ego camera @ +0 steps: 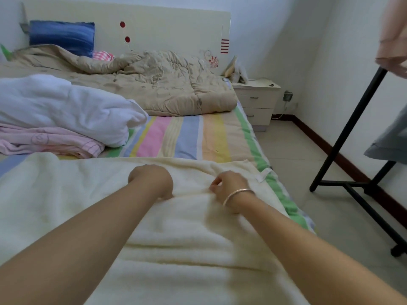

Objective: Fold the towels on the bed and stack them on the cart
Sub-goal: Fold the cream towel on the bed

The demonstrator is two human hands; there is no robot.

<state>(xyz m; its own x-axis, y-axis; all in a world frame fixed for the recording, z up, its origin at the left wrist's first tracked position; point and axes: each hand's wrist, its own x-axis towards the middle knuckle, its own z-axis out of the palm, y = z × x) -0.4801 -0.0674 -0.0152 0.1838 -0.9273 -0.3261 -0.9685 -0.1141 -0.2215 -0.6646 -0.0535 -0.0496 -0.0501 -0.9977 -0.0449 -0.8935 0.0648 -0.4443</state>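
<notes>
A large cream towel (66,194) lies spread across the near part of the striped bed (198,137). My left hand (152,179) is curled knuckles-up on the towel's middle, fingers closed into its cloth. My right hand (229,183), a bangle on its wrist, pinches a fold of the same towel just right of it. A white towel (66,106) lies bunched at the left on top of a pink towel (48,142). No cart can be seen.
A beige quilt (154,82) and a blue pillow (63,36) lie by the headboard. A white nightstand (257,100) stands right of the bed. A black clothes rack (348,133) with hanging garments stands on the tiled floor at the right.
</notes>
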